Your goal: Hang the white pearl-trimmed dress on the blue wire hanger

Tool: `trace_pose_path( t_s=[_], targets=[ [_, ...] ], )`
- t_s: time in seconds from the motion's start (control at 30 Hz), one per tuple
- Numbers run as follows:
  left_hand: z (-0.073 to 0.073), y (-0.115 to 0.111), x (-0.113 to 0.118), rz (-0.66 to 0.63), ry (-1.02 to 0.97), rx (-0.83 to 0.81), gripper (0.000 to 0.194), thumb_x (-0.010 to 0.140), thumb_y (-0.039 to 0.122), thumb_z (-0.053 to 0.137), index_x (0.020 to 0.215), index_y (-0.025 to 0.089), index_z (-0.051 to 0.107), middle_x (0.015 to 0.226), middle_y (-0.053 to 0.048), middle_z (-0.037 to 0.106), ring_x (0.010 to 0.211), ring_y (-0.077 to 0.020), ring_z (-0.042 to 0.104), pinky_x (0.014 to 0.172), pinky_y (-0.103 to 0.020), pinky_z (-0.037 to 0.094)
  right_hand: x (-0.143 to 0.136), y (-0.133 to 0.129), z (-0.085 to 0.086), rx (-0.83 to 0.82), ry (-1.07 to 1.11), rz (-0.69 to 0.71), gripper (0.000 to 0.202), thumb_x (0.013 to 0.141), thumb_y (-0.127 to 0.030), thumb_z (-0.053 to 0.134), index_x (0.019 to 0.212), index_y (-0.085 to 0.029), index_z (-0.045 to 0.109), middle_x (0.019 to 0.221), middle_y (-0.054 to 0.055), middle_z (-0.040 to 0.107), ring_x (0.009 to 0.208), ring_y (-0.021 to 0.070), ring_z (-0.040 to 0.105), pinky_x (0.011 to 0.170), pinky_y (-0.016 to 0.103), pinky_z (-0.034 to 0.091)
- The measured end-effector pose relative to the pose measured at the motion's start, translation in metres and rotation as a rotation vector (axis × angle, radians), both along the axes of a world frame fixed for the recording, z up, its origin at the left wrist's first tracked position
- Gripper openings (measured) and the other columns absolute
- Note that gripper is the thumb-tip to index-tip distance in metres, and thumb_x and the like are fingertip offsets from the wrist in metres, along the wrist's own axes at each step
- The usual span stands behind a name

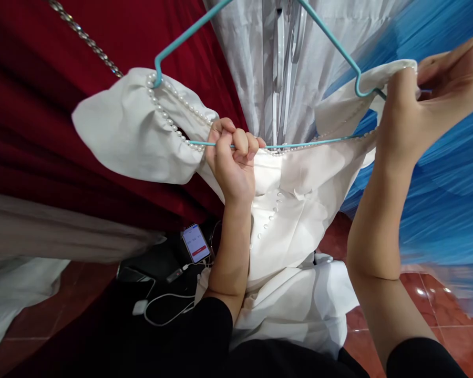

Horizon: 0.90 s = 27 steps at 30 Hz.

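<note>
A white dress point(291, 226) with pearl-beaded edges and a line of small round buttons hangs on a light-blue hanger point(195, 29). My left hand point(233, 165) is closed around the hanger's lower bar at the neckline, beside the left sleeve point(130, 131). Up at the right, my right hand point(425, 105) pinches the beaded edge of the other shoulder, close to the hanger's end. That hand partly hides the right sleeve point(347, 105). The skirt spreads down over my lap, and the hanger's hook is out of view.
Dark red fabric point(173, 47) fills the left, with a jewelled chain point(89, 42) across it. White curtains point(244, 58) hang behind, and blue tulle point(449, 210) stands at right. A lit phone point(196, 243) and white cable point(157, 315) lie on something black, above red floor tiles point(421, 299).
</note>
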<state>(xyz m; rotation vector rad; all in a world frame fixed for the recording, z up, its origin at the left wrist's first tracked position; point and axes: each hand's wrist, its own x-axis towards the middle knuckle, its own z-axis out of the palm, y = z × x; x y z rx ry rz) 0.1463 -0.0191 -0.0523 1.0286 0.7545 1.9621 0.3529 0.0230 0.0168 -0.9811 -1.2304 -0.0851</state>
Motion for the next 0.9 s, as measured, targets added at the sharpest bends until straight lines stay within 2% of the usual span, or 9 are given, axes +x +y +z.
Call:
trace_pose_path(
  t_s=[0.17, 0.3, 0.37, 0.47, 0.57, 0.67, 0.77, 0.83, 0.9],
  targets=[
    [0.002, 0.000, 0.000, -0.027, -0.112, 0.065, 0.013, 0.091, 0.018, 0.041, 0.082, 0.026, 0.045, 0.057, 0.005, 0.011, 0.046, -0.0155, 0.024, 0.066, -0.032, 0.045, 0.001, 0.004, -0.019, -0.029, -0.074, -0.025, 0.031, 0.075, -0.017, 0.053, 0.065, -0.023, 0.025, 0.067, -0.001, 0.030, 0.064, 0.0074, 0.035, 0.063, 0.030, 0.025],
    [0.004, 0.001, 0.001, -0.050, -0.215, 0.100, 0.021, 0.094, 0.013, 0.038, 0.080, 0.023, 0.049, 0.053, 0.006, 0.014, 0.044, -0.0135, 0.027, 0.062, -0.029, 0.047, 0.013, -0.007, -0.042, -0.066, -0.227, -0.133, 0.023, 0.080, -0.019, 0.047, 0.071, -0.024, 0.027, 0.072, -0.001, 0.036, 0.071, 0.0114, 0.045, 0.069, 0.030, 0.037],
    [0.005, -0.001, 0.001, -0.076, -0.253, 0.108, 0.025, 0.095, 0.010, 0.035, 0.079, 0.022, 0.051, 0.052, 0.006, 0.015, 0.044, -0.0123, 0.026, 0.061, -0.028, 0.047, 0.013, -0.013, -0.043, -0.068, -0.284, -0.154, 0.022, 0.082, -0.019, 0.046, 0.071, -0.026, 0.029, 0.075, 0.001, 0.039, 0.078, 0.0147, 0.049, 0.078, 0.034, 0.042],
    [0.005, -0.004, 0.005, -0.105, -0.286, 0.111, 0.027, 0.095, 0.008, 0.034, 0.078, 0.021, 0.052, 0.053, 0.007, 0.016, 0.045, -0.0111, 0.026, 0.060, -0.026, 0.048, 0.001, -0.016, -0.030, 0.004, -0.254, -0.149, 0.029, 0.076, -0.015, 0.053, 0.065, -0.025, 0.029, 0.071, 0.000, 0.036, 0.076, 0.0137, 0.047, 0.082, 0.035, 0.042],
    [0.005, -0.005, 0.008, -0.093, -0.300, 0.122, 0.026, 0.095, 0.009, 0.036, 0.078, 0.020, 0.052, 0.053, 0.007, 0.017, 0.045, -0.0106, 0.026, 0.061, -0.026, 0.048, -0.014, -0.009, -0.014, 0.079, -0.245, -0.097, 0.030, 0.074, -0.012, 0.062, 0.063, -0.021, 0.037, 0.070, -0.001, 0.041, 0.079, 0.0121, 0.050, 0.083, 0.032, 0.041],
    [0.004, -0.004, 0.009, -0.086, -0.283, 0.117, 0.025, 0.095, 0.010, 0.036, 0.078, 0.021, 0.052, 0.052, 0.007, 0.017, 0.045, -0.0111, 0.027, 0.062, -0.026, 0.048, -0.026, -0.007, -0.007, 0.084, -0.300, -0.045, 0.022, 0.081, -0.028, 0.069, 0.070, -0.016, 0.055, 0.080, 0.004, 0.055, 0.090, 0.0145, 0.055, 0.088, 0.032, 0.043],
    [0.004, -0.002, 0.007, -0.086, -0.263, 0.103, 0.024, 0.095, 0.010, 0.037, 0.079, 0.022, 0.051, 0.052, 0.006, 0.017, 0.045, -0.0123, 0.028, 0.062, -0.027, 0.048, -0.034, -0.028, -0.010, 0.084, -0.255, -0.046, 0.024, 0.086, -0.038, 0.066, 0.083, -0.014, 0.063, 0.091, 0.007, 0.055, 0.101, 0.0166, 0.055, 0.083, 0.030, 0.043],
    [0.004, -0.001, 0.006, -0.067, -0.247, 0.086, 0.024, 0.095, 0.012, 0.037, 0.079, 0.023, 0.051, 0.053, 0.006, 0.016, 0.045, -0.0131, 0.028, 0.062, -0.027, 0.048, -0.040, -0.052, -0.016, 0.062, -0.102, 0.019, 0.020, 0.088, -0.032, 0.063, 0.077, -0.016, 0.060, 0.082, 0.005, 0.050, 0.088, 0.0131, 0.053, 0.075, 0.028, 0.040],
    [0.004, -0.001, 0.008, -0.036, -0.226, 0.053, 0.023, 0.096, 0.014, 0.036, 0.079, 0.023, 0.050, 0.053, 0.006, 0.016, 0.045, -0.0136, 0.028, 0.063, -0.028, 0.048, -0.048, -0.073, -0.026, -0.118, 0.043, 0.264, 0.027, 0.090, -0.030, 0.061, 0.067, -0.017, 0.055, 0.068, 0.000, 0.049, 0.068, 0.0085, 0.048, 0.067, 0.027, 0.037]
  ],
)
